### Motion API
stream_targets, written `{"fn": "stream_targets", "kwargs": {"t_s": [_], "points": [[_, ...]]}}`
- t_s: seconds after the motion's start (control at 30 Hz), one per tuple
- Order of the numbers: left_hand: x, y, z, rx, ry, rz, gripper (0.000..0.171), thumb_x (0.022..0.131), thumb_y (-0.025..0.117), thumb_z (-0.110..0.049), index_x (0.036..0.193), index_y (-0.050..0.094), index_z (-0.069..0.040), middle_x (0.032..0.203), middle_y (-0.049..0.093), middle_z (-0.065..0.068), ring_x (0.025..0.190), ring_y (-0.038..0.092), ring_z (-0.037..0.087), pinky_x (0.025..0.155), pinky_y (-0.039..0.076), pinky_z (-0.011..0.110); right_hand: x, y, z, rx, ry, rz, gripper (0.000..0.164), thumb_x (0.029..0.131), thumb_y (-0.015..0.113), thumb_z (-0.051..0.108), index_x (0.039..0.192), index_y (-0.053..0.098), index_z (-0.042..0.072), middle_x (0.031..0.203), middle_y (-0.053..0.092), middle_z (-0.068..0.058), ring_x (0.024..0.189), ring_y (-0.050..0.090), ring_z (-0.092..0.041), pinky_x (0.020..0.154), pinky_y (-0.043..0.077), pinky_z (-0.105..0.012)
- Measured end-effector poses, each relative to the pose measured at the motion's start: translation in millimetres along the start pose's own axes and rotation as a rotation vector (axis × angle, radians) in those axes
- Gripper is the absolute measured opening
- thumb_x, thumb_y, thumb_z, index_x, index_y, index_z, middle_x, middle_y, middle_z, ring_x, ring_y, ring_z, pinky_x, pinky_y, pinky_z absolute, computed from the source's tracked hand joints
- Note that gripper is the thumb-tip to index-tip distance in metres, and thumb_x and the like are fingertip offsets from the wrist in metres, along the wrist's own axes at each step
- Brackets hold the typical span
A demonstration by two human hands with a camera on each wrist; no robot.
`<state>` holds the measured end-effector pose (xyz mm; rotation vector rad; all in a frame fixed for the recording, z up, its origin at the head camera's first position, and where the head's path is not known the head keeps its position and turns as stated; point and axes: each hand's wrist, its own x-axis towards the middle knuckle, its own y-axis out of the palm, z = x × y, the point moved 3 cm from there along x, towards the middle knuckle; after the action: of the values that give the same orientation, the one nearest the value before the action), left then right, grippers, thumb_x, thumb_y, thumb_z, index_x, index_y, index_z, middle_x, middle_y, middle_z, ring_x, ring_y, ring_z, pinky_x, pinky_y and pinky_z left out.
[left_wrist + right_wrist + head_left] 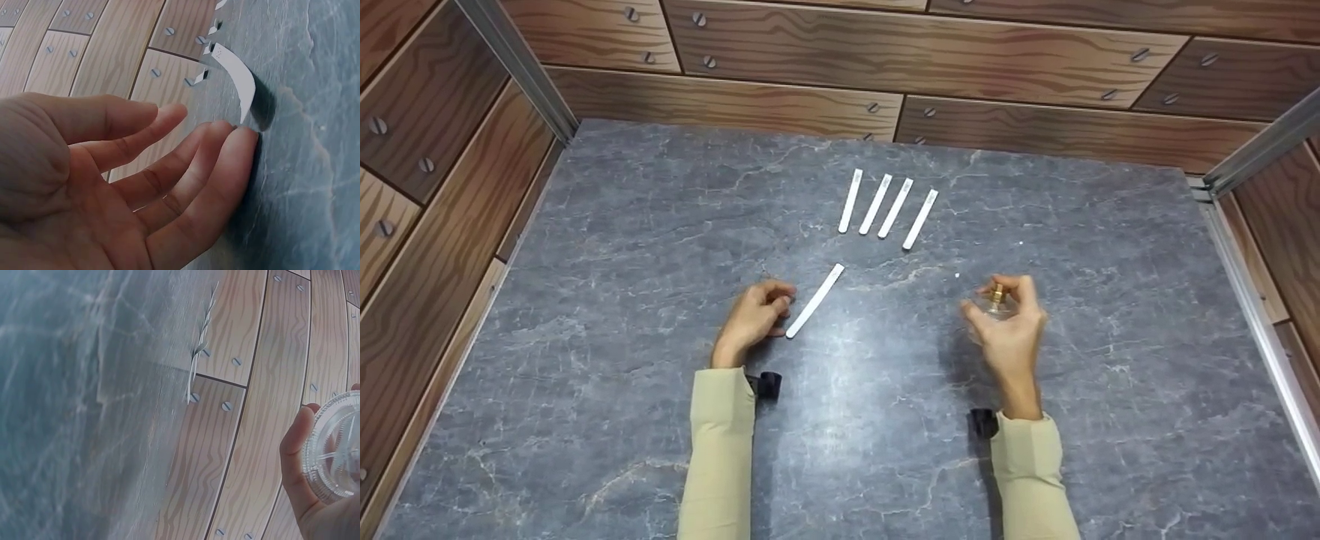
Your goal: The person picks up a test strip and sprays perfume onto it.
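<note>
My right hand (1014,337) holds a small clear glass perfume bottle (997,295) with a gold neck, raised over the table. The right wrist view shows the bottle's round ribbed glass base (332,450) between thumb and fingers. My left hand (751,315) is low at the table, with relaxed fingers bent and nothing between thumb and fingers. Just to its right lies a single white paper test strip (815,301), apart from the others. In the left wrist view this strip (239,79) looks bowed, its near end right by the fingertips (242,140).
Several more white strips (895,208) lie roughly side by side, slanted, farther back on the grey marbled table (622,262). A tiny white speck (957,275) is left of the bottle. Wood-patterned panels (810,45) wall the back and sides, with metal posts (529,67) at the corners.
</note>
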<state>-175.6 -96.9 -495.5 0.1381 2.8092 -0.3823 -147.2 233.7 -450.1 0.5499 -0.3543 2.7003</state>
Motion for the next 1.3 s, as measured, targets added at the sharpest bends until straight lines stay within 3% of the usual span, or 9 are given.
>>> {"fn": "stream_targets", "kwargs": {"t_s": [0.1, 0.3, 0.4, 0.5, 0.63, 0.83, 1.07, 1.3], "points": [[0.1, -0.1, 2.0, -0.019, -0.006, 0.014, 0.028, 0.098, 0.052, 0.004, 0.123, 0.064, 0.007, 0.108, 0.064, 0.018, 0.091, 0.061, 0.023, 0.063, 0.061, 0.028, 0.2, 0.9, -0.4, -0.01, -0.006, 0.001, 0.038, 0.071, 0.077, -0.018, 0.103, 0.056, -0.015, 0.086, 0.067, -0.009, 0.077, 0.062, -0.011, 0.054, 0.055, -0.015], [-0.2, 2.9, 2.4, -0.014, 0.043, 0.029, 0.034, 0.09, 0.058, 0.01, 0.123, 0.064, 0.009, 0.113, 0.064, 0.019, 0.088, 0.061, 0.019, 0.064, 0.06, 0.029, 1.9, 1.2, -2.2, -0.047, -0.021, -0.005, 0.037, 0.07, 0.077, -0.017, 0.101, 0.057, -0.014, 0.086, 0.068, -0.012, 0.079, 0.061, -0.01, 0.067, 0.052, -0.015], [0.6, 5.8, 1.6, 0.005, 0.063, 0.033, 0.036, 0.084, 0.064, 0.012, 0.121, 0.064, 0.01, 0.105, 0.068, 0.017, 0.076, 0.062, 0.013, 0.06, 0.056, 0.023, 2.1, 1.2, -3.3, -0.042, -0.015, -0.004, 0.036, 0.071, 0.076, -0.018, 0.101, 0.056, -0.014, 0.085, 0.067, -0.012, 0.077, 0.061, -0.009, 0.063, 0.053, -0.015], [2.0, 7.7, 1.3, 0.016, 0.063, 0.036, 0.04, 0.082, 0.069, 0.013, 0.121, 0.063, 0.011, 0.1, 0.069, 0.018, 0.067, 0.06, 0.011, 0.056, 0.051, 0.019, 2.2, 1.9, -3.9, -0.033, 0.001, 0.008, 0.036, 0.071, 0.075, -0.019, 0.101, 0.056, -0.014, 0.085, 0.066, -0.008, 0.076, 0.062, -0.009, 0.05, 0.054, -0.015], [3.4, 7.6, 2.0, 0.008, 0.039, 0.029, 0.046, 0.079, 0.073, 0.015, 0.123, 0.063, 0.009, 0.108, 0.066, 0.017, 0.074, 0.061, 0.015, 0.057, 0.052, 0.019, 2.0, 1.7, -3.9, -0.038, -0.001, 0.013, 0.037, 0.072, 0.076, -0.018, 0.102, 0.056, -0.014, 0.085, 0.067, -0.009, 0.077, 0.064, -0.008, 0.049, 0.054, -0.016], [3.2, 8.7, 4.0, 0.125, 0.046, -0.006, 0.055, 0.068, 0.077, 0.016, 0.121, 0.067, 0.003, 0.111, 0.065, 0.013, 0.086, 0.061, 0.021, 0.065, 0.053, 0.024, -0.5, -1.9, -4.7, -0.062, -0.017, 0.0, 0.037, 0.071, 0.078, -0.017, 0.102, 0.057, -0.015, 0.087, 0.067, -0.022, 0.077, 0.064, -0.011, 0.061, 0.054, -0.013], [3.2, 11.2, 3.0, 0.227, 0.083, -0.05, 0.059, 0.064, 0.08, 0.015, 0.119, 0.07, -0.001, 0.109, 0.065, 0.011, 0.087, 0.061, 0.023, 0.074, 0.055, 0.034, -0.7, -2.4, -6.2, -0.06, 0.004, -0.005, 0.039, 0.071, 0.077, -0.018, 0.104, 0.056, -0.015, 0.086, 0.067, -0.015, 0.077, 0.063, -0.011, 0.063, 0.055, -0.014], [-1.6, 12.3, 1.1, 0.323, 0.114, -0.085, 0.062, 0.064, 0.083, 0.01, 0.123, 0.068, -0.003, 0.113, 0.065, 0.009, 0.092, 0.063, 0.025, 0.084, 0.051, 0.039, 1.3, -3.3, -6.2, -0.077, -0.016, -0.005, 0.038, 0.071, 0.077, -0.018, 0.104, 0.056, -0.016, 0.087, 0.067, -0.018, 0.081, 0.062, -0.013, 0.077, 0.049, -0.019]]}}
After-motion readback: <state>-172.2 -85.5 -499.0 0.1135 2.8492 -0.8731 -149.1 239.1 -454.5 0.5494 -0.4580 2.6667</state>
